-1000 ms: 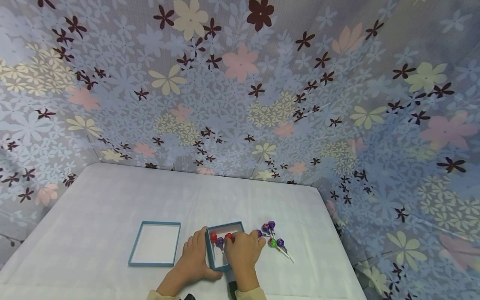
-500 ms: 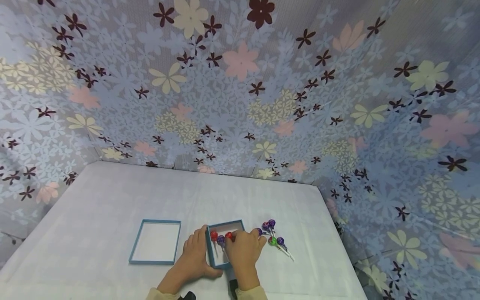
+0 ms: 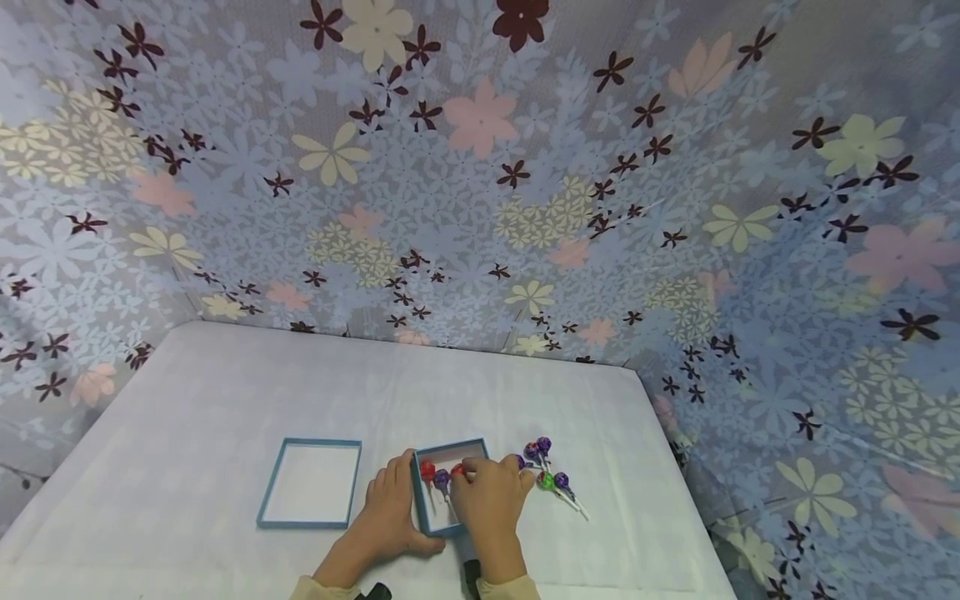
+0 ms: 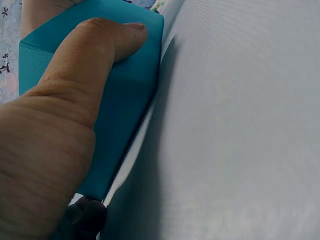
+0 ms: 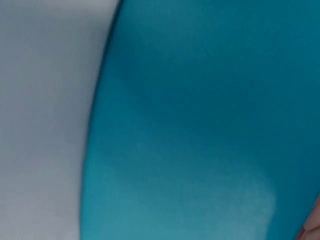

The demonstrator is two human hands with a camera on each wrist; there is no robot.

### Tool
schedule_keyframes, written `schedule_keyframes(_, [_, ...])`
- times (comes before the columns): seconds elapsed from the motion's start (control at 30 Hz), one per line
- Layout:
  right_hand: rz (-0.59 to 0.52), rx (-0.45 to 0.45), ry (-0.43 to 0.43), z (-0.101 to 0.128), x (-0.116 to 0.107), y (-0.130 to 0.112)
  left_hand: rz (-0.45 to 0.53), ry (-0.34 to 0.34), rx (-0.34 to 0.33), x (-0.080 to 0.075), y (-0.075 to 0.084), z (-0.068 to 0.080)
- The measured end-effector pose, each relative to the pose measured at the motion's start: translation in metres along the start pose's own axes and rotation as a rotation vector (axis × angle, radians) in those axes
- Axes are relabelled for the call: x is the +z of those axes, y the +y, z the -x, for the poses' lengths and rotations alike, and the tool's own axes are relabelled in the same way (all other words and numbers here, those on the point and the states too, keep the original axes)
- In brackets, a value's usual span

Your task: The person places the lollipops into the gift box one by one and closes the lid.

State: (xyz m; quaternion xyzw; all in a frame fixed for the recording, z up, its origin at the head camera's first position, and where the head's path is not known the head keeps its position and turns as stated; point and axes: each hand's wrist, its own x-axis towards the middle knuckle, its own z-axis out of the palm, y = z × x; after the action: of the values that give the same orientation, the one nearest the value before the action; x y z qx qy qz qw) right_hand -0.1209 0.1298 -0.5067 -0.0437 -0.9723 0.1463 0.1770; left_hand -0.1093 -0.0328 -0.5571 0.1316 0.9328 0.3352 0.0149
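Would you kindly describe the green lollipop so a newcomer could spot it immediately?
On the white table, find the right hand over the blue box. To its right lie some loose lollipops; the green lollipop alone shows green among mostly purple heads.

The left hand (image 4: 55, 140) grips a teal box (image 4: 130, 95), its thumb (image 4: 97, 47) lying along the box's side. White cloth (image 4: 240, 125) spreads right of the box, a shadow beside its lower edge. Floral fabric (image 4: 7, 45) shows left of the box; a dark, blurred object (image 4: 90, 216) sits at its near end.
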Motion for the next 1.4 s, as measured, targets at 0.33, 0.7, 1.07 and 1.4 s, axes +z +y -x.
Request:
schedule_keyframes(0.33, [-0.073, -0.013, 0.031, -0.002, -0.007, 0.013, 0.006, -0.009, -0.011, 0.000, -0.001, 0.001])
schedule_keyframes(0.7, [-0.171, 0.021, 0.026, -0.001, -0.016, 0.020, 0.008, -0.027, -0.016, 0.000, 0.000, 0.002])
schedule_keyframes(1.07, [-0.228, 0.026, 0.156, 0.001, -0.015, 0.037, 0.018, -0.024, -0.028, 0.002, -0.003, 0.004])
schedule_keyframes(1.4, [-0.285, 0.085, 0.190, -0.007, -0.019, 0.063, 0.051, -0.020, -0.027, 0.002, 0.001, 0.000])
